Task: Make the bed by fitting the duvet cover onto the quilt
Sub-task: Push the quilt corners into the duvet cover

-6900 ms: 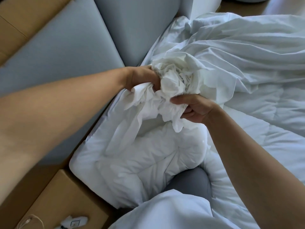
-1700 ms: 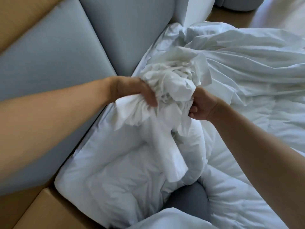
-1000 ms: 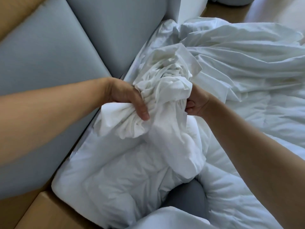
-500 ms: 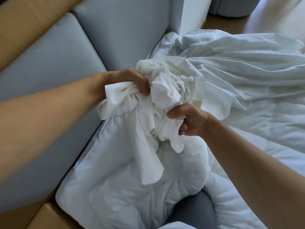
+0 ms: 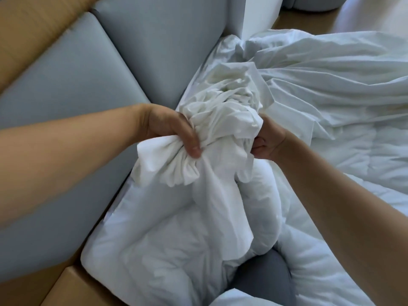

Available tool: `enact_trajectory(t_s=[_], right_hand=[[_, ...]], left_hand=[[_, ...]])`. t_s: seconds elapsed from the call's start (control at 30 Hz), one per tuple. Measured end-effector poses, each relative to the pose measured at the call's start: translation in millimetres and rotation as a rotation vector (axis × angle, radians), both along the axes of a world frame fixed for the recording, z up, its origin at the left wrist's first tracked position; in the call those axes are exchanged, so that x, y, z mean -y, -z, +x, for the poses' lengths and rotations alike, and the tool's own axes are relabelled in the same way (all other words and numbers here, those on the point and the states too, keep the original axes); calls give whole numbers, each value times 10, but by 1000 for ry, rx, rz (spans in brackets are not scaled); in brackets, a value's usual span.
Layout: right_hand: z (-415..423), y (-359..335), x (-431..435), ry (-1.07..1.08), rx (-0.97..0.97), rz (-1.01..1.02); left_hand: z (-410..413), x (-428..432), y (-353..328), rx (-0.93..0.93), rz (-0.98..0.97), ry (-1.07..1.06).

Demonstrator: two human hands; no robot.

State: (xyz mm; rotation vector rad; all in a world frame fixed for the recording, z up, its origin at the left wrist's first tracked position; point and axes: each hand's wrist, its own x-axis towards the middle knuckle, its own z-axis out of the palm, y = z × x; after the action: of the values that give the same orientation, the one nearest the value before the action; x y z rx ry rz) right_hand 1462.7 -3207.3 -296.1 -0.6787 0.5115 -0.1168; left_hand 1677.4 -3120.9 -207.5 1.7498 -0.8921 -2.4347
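A thin white duvet cover (image 5: 223, 120) is bunched into a thick wad in front of me, and the rest of it spreads in long folds to the right. My left hand (image 5: 167, 129) grips the left side of the wad, thumb across a gathered frill. My right hand (image 5: 268, 140) grips the right side, its fingers buried in the cloth. Below the wad lies a puffy white quilt (image 5: 154, 235), one corner of it near the bed's head, with a strip of cover draped down over it.
A grey padded headboard (image 5: 92, 69) runs along the left. A wooden surface (image 5: 72, 290) sits at the lower left beside the bed. A grey knee or cushion (image 5: 262, 277) shows at the bottom. A white block (image 5: 258, 14) stands at the top.
Both hands have shifted their grip on the bunched cover; the left hand turned thumb-down and lower, the right hand moved up against the wad. More cover now hangs over the quilt corner.
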Motion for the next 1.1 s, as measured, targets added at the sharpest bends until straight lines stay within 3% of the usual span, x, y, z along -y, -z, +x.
enact_trajectory(t_s=[0.13, 0.2, 0.33, 0.43, 0.57, 0.73, 0.97, 1.1], right_hand=[[-86, 27, 10, -13, -95, -21], [-132, 82, -24, -148, -90, -3], [-98, 121, -251, -480, 125, 125], [46, 68, -326, -433, 276, 131], [18, 122, -294, -335, 144, 96], [-77, 158, -256, -161, 163, 120], [-85, 168, -420, -301, 148, 250], [-106, 118, -328, -245, 11, 54]], left_hand=[[99, -111, -19, -111, 34, -15], [182, -95, -45, -161, 19, -20], [206, 75, -21, 47, -184, 10], [132, 168, 71, 172, -311, -86], [136, 219, 180, 225, -355, -157], [131, 216, 239, 200, -366, -141], [72, 255, 360, 200, -409, -183], [169, 226, 296, 105, -269, -125]])
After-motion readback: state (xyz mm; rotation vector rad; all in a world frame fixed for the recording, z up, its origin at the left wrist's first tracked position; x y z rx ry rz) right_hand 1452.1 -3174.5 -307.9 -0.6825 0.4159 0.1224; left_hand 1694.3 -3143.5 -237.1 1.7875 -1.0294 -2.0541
